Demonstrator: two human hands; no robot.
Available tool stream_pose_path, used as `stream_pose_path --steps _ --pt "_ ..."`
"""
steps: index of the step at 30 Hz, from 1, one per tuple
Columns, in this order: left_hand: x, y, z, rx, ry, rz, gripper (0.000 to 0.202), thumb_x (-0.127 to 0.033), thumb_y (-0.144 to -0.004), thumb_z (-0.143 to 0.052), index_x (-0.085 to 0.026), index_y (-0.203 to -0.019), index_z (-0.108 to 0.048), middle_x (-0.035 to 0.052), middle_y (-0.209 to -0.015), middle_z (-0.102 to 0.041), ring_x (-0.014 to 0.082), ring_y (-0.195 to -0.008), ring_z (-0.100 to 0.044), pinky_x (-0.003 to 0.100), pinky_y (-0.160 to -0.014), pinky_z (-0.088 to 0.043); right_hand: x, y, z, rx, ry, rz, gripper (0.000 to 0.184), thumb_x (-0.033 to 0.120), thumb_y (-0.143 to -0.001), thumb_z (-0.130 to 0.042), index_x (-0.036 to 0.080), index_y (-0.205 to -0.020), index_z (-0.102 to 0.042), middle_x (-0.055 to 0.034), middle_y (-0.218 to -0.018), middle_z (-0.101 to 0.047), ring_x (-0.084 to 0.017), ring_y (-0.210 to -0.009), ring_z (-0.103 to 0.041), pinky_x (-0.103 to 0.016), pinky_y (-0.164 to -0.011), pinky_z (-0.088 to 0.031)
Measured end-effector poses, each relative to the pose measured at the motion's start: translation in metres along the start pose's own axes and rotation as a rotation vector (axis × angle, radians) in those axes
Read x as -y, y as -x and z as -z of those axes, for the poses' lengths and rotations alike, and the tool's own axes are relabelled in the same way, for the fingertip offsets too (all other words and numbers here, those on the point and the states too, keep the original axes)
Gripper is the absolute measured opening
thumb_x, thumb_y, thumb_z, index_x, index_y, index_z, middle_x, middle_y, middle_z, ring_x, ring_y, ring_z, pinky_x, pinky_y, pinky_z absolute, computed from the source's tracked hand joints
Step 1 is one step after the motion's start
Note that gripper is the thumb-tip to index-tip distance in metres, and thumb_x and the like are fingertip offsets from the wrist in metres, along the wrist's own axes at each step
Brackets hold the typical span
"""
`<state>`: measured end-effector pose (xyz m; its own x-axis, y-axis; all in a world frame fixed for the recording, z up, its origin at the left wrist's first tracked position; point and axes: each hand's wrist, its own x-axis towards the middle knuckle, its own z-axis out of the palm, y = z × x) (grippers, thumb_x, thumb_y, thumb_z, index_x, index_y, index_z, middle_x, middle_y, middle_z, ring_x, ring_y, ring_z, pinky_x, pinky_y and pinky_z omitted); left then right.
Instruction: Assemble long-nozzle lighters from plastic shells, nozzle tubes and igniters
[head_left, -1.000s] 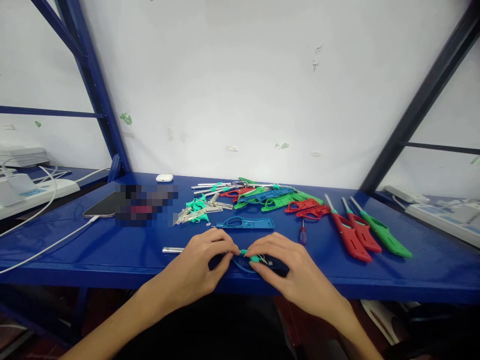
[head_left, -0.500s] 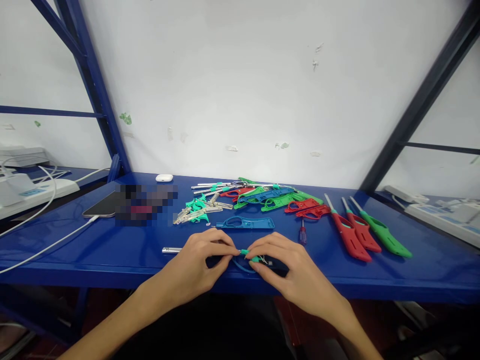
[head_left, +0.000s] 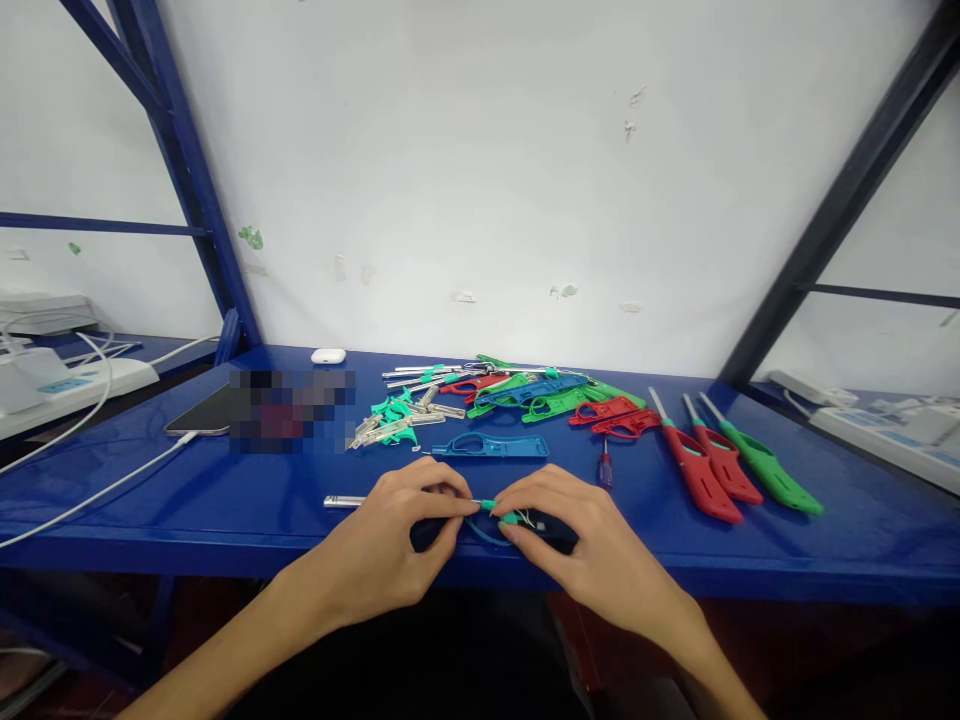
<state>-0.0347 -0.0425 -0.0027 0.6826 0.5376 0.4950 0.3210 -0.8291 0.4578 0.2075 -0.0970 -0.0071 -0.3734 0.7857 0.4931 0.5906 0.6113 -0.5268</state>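
Observation:
Both of my hands meet at the front edge of a blue table (head_left: 225, 500). My left hand (head_left: 390, 545) pinches a thin metal tube (head_left: 345, 500) that sticks out to its left. My right hand (head_left: 577, 540) pinches a small teal part (head_left: 504, 514) with thin wires at the tube's other end. A blue lighter shell half (head_left: 480, 530) lies under my fingers, mostly hidden. Another blue shell half (head_left: 491, 446) lies just behind my hands.
Behind lie a heap of green, red and blue shell halves (head_left: 547, 395), a pile of teal and metal small parts (head_left: 394, 420), a small screwdriver (head_left: 605, 466) and three finished long lighters (head_left: 731, 465). A phone (head_left: 202, 412) with a white cable (head_left: 97, 490) and an earbud case (head_left: 328, 355) sit at the left.
My hands have barely moved; the left fingers have shifted slightly on the tube. Everything on the table stays where it was.

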Motion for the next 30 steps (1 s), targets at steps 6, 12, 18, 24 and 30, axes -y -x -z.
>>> stream_pose_path --steps 6,12,18,24,30 --pt "-0.0014 -0.0003 0.0006 0.011 -0.010 0.013 0.035 -0.012 -0.097 -0.054 -0.028 -0.115 -0.079 0.0043 -0.112 -0.072 0.0193 -0.100 -0.067 0.034 -0.092 -0.053 0.0000 0.0015 0.0005 -0.021 0.014 -0.052 0.013 0.026 -0.099 -0.070 0.028 -0.111 -0.075 0.0009 -0.103 -0.077 -0.018 -0.099 -0.068 -0.030 -0.089 -0.052" --pt "-0.0016 -0.0002 -0.0002 0.014 -0.007 0.017 0.033 -0.013 -0.098 -0.053 -0.027 -0.113 -0.079 0.0039 -0.111 -0.071 0.0188 -0.101 -0.067 0.034 -0.096 -0.052 -0.0016 0.0010 0.0005 -0.027 0.008 -0.033 0.013 0.028 -0.101 -0.069 0.028 -0.111 -0.076 0.0017 -0.104 -0.078 -0.018 -0.100 -0.067 -0.031 -0.091 -0.052" --pt "-0.0019 0.0022 0.0003 0.035 -0.030 0.031 0.031 -0.014 -0.099 -0.052 -0.024 -0.121 -0.073 0.0052 -0.114 -0.068 0.0197 -0.104 -0.065 0.036 -0.097 -0.051 0.0001 0.0016 0.0002 -0.022 0.040 -0.018 0.018 0.024 -0.104 -0.063 0.031 -0.114 -0.076 0.0012 -0.119 -0.072 -0.018 -0.112 -0.063 -0.031 -0.098 -0.049" --pt "-0.0052 0.0008 0.0030 0.124 -0.070 -0.004 0.039 -0.017 -0.102 -0.051 -0.031 -0.135 -0.067 0.0052 -0.115 -0.063 0.0206 -0.105 -0.061 0.038 -0.093 -0.051 0.0030 0.0004 -0.0001 -0.020 0.013 -0.034 0.017 0.025 -0.105 -0.060 0.031 -0.110 -0.075 0.0012 -0.114 -0.073 -0.018 -0.109 -0.064 -0.032 -0.096 -0.049" --pt "-0.0041 0.0018 0.0006 0.112 -0.065 -0.018 0.040 -0.017 -0.103 -0.049 -0.031 -0.135 -0.068 0.0067 -0.115 -0.063 0.0203 -0.103 -0.061 0.037 -0.091 -0.051 -0.0065 0.0002 0.0049 -0.188 -0.103 -0.287 0.016 0.035 -0.103 -0.061 0.029 -0.108 -0.076 0.0022 -0.097 -0.077 -0.018 -0.088 -0.070 -0.030 -0.083 -0.051"
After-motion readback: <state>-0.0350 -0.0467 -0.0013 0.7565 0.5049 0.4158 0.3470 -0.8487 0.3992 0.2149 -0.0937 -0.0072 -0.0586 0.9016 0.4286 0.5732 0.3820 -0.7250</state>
